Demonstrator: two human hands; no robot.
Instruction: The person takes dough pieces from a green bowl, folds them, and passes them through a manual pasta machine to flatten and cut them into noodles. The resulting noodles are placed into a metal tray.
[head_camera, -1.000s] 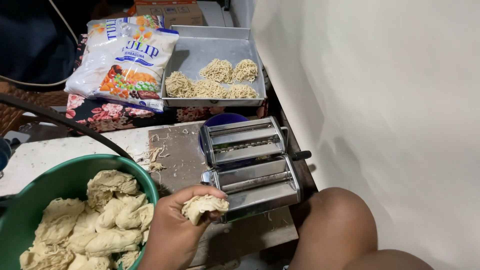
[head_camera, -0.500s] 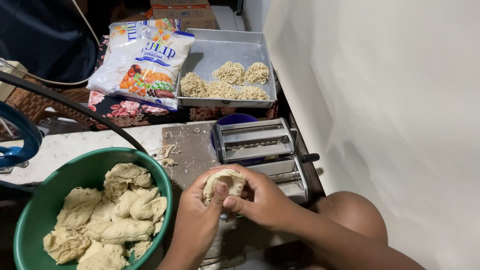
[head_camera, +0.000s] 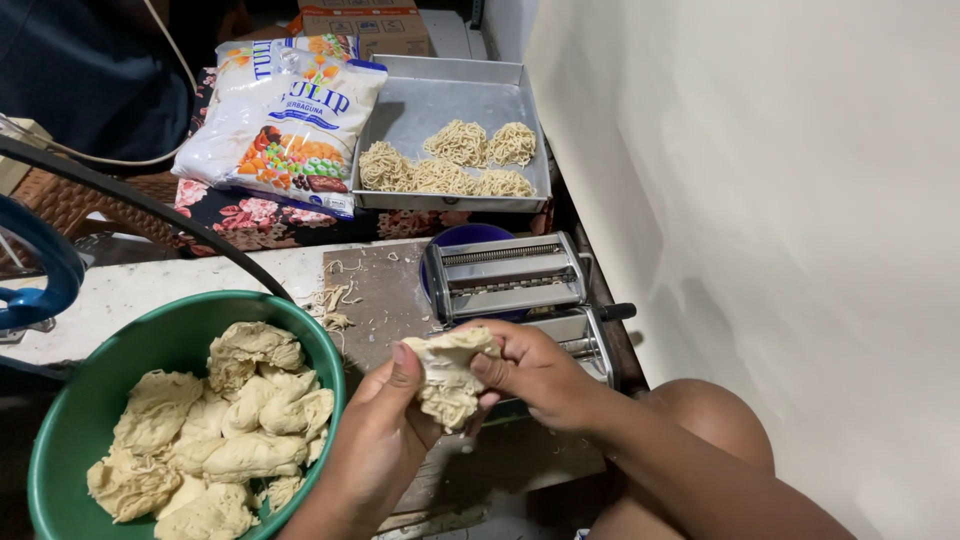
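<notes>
A pale, ragged lump of dough (head_camera: 449, 374) is held between both hands just in front of a metal pasta machine (head_camera: 515, 285). My left hand (head_camera: 378, 435) grips the lump from the left with the thumb on top. My right hand (head_camera: 535, 372) pinches it from the right, its knuckles close to the machine's front roller. A green bowl (head_camera: 62, 420) at lower left holds several more lumps of dough (head_camera: 225, 420), right beside my left wrist.
A metal tray (head_camera: 430, 105) with several nests of cut noodles (head_camera: 450, 160) sits behind the machine. A white flour bag (head_camera: 285, 120) lies left of it on a floral cloth. Dough scraps (head_camera: 332, 298) litter the board. A white wall stands at right; my knee (head_camera: 715, 425) is at lower right.
My right hand joined the left on the dough about half a second ago. Both hands have since pulled the lump apart a little, stretching it wider in front of the machine.
</notes>
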